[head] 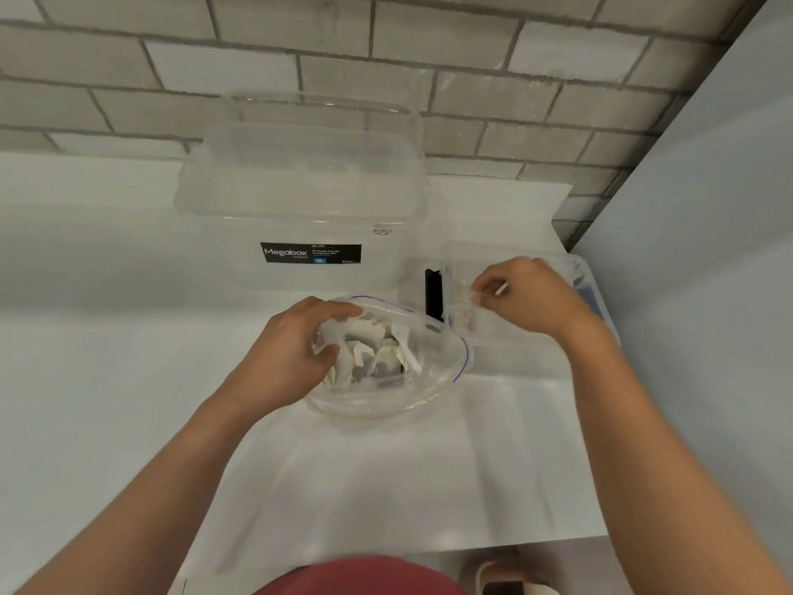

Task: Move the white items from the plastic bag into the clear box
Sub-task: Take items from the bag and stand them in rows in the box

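A clear plastic bag (pixel 433 388) with a blue zip line lies open on the white table, with several white folded items (pixel 373 341) inside. My left hand (pixel 296 345) grips the bag's left rim, thumb inside the opening. To the right sits a low clear box (pixel 570 272) with a black strip at its left end. My right hand (pixel 528 298) hovers over this box, its fingers pinched on a small white item (pixel 501 289). A few white items (pixel 461 309) lie in the box under the hand.
A large lidded clear Megabox tub (pixel 300 199) stands behind the bag against the brick wall. A grey wall panel (pixel 708 251) closes the right side. The table's front edge (pixel 515 543) runs near my body; a shoe (pixel 506 573) shows below it.
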Demonstrator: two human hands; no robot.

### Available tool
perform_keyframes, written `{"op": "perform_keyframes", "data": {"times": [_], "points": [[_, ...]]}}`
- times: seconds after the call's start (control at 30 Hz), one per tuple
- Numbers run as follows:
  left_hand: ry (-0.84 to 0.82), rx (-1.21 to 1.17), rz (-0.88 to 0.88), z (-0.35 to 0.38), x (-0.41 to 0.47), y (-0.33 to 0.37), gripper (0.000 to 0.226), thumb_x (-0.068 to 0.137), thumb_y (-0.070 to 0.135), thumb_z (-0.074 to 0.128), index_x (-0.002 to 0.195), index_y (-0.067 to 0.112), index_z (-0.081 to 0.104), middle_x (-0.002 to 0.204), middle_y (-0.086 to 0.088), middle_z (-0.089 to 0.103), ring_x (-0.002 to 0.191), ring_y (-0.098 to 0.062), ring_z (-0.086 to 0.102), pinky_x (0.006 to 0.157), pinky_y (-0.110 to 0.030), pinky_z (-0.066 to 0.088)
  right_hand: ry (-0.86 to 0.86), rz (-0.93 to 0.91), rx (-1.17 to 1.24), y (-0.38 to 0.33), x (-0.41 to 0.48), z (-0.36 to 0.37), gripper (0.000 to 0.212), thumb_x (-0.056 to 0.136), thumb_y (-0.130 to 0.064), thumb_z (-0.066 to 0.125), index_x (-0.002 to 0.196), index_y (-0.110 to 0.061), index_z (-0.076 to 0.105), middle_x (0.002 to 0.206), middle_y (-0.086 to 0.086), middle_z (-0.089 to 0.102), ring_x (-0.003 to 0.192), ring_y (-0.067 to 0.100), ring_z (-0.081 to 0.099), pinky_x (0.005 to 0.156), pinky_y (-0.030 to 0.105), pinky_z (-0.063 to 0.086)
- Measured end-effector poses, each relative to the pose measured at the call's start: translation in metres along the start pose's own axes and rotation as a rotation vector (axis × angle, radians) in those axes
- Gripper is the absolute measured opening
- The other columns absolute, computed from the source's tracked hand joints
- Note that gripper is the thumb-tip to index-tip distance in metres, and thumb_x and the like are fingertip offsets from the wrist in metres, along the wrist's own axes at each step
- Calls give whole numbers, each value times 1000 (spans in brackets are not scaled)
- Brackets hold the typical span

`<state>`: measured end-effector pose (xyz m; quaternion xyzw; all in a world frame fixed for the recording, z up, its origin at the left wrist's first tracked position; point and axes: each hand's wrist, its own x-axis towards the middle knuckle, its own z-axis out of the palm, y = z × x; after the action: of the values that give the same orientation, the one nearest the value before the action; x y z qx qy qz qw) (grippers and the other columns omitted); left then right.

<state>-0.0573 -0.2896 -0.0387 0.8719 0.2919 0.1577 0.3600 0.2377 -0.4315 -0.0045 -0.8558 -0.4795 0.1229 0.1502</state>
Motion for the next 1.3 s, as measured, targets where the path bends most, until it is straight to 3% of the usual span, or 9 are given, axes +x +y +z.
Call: {"op": "perform_keyframes", "data": {"times": [0.1, 0.2, 0.3, 0.47, 0.63, 0.83, 0.93, 1.1, 1.3], "points": [[-5, 40, 15, -1, 0, -4, 60, 82, -8, 57, 125, 34, 62, 112, 14, 60, 85, 9, 53, 70, -2, 37, 262, -64, 268, -48, -43, -9, 6, 88, -28, 73, 91, -31, 77, 80, -18, 72, 73, 2, 65, 72, 12, 49], [-10, 62, 21, 2, 0, -6, 64, 80, -10, 51, 127, 31, 62, 113, 11, 60, 83, 9, 52, 69, -3, 37, 79, -159, 444, -98, -71, 9, 7, 89, -23, 73, 88, -29, 78, 77, -18, 73, 74, 2, 68, 68, 10, 48], [-18, 48, 52, 2, -4, -9, 65, 78, -12, 50, 130, 25, 62, 117, 7, 60, 84, 10, 51, 73, 0, 34, -158, -218, 175, -115, -67, 54, 13, 91, -23, 67, 93, -29, 79, 83, -13, 75, 81, 4, 68, 74, 24, 54], [-13, 13, 65, 1, -9, -14, 67, 77, -12, 50, 132, 25, 60, 119, 6, 60, 84, -1, 50, 75, 1, 33, -30, -130, -147, -112, -38, 110, 24, 93, -14, 55, 98, -19, 78, 90, 6, 72, 88, 28, 65, 64, 30, 43], [-23, -5, 79, 3, -8, -14, 65, 78, -11, 51, 133, 23, 59, 120, 3, 60, 83, -3, 48, 73, 2, 32, -7, -49, -199, -115, -28, 126, 17, 94, -24, 58, 95, -23, 76, 92, 6, 71, 87, 32, 66, 63, 32, 48], [-28, -22, 80, 1, -6, -15, 65, 80, -10, 52, 136, 23, 57, 120, 5, 59, 81, 15, 49, 72, 2, 32, 14, -39, -154, -117, -33, 125, 19, 89, -15, 57, 91, -25, 73, 91, 4, 72, 86, 32, 66, 63, 31, 44], [-5, -41, 68, -1, -3, -16, 66, 79, -9, 52, 135, 25, 57, 117, 8, 59, 77, 7, 51, 70, -1, 36, 71, -93, -105, -117, -42, 107, 17, 89, -15, 56, 90, -20, 72, 83, 3, 73, 81, 31, 66, 67, 36, 54], [13, -56, 47, 0, 5, -11, 66, 79, -8, 53, 133, 28, 58, 114, 10, 59, 71, -3, 52, 68, -3, 37, 246, -243, -47, -114, -61, 74, 16, 93, -12, 59, 95, -18, 74, 87, -1, 72, 77, 24, 66, 66, 40, 55], [-4, -56, 30, 4, 11, -4, 67, 79, -8, 53, 135, 29, 56, 116, 11, 59, 72, 2, 52, 68, -2, 37, 118, -182, -5, -100, -70, 41, 19, 96, -21, 60, 104, -31, 74, 97, -14, 75, 87, 14, 69, 76, 37, 57]]}}
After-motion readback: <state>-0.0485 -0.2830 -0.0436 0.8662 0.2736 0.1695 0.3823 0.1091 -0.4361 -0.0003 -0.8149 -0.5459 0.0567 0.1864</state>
